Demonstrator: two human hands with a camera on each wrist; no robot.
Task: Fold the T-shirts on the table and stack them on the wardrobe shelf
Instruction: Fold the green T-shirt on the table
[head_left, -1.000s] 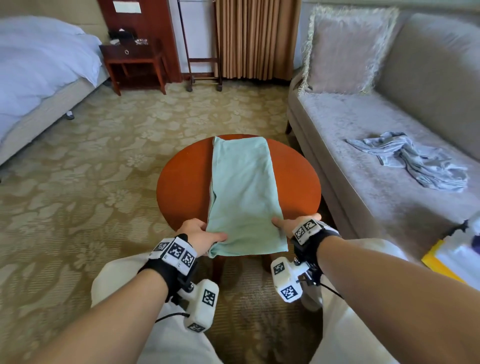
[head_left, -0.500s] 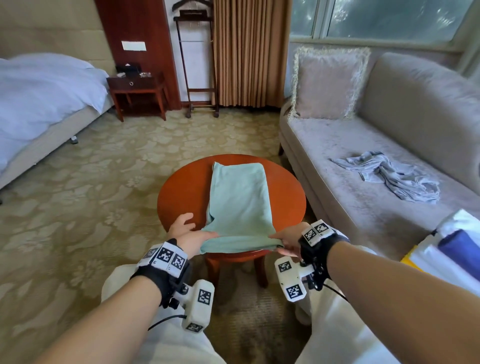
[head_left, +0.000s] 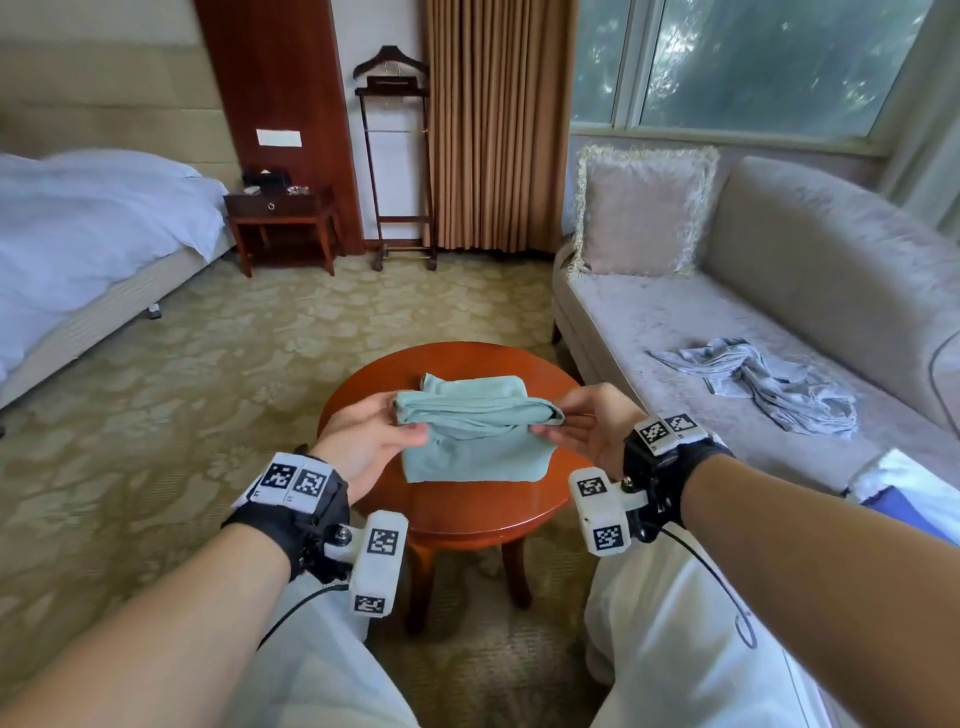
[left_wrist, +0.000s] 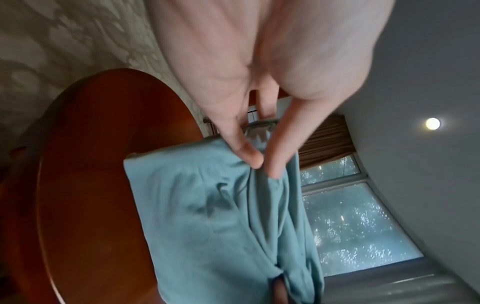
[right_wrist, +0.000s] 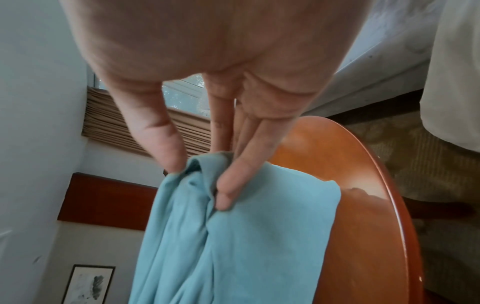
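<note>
Your left hand (head_left: 363, 436) pinches the left end of the teal shirt (head_left: 475, 441) between thumb and fingers (left_wrist: 249, 152). Your right hand (head_left: 584, 423) pinches the right end the same way, its fingers (right_wrist: 233, 181) closed on bunched cloth. The gripped edge is raised above the round table (head_left: 467, 514); the rest of the shirt hangs down to the tabletop, over its middle. 1 grey garment (head_left: 753, 384) lies crumpled on the sofa (head_left: 675, 317), well apart from the table.
</note>
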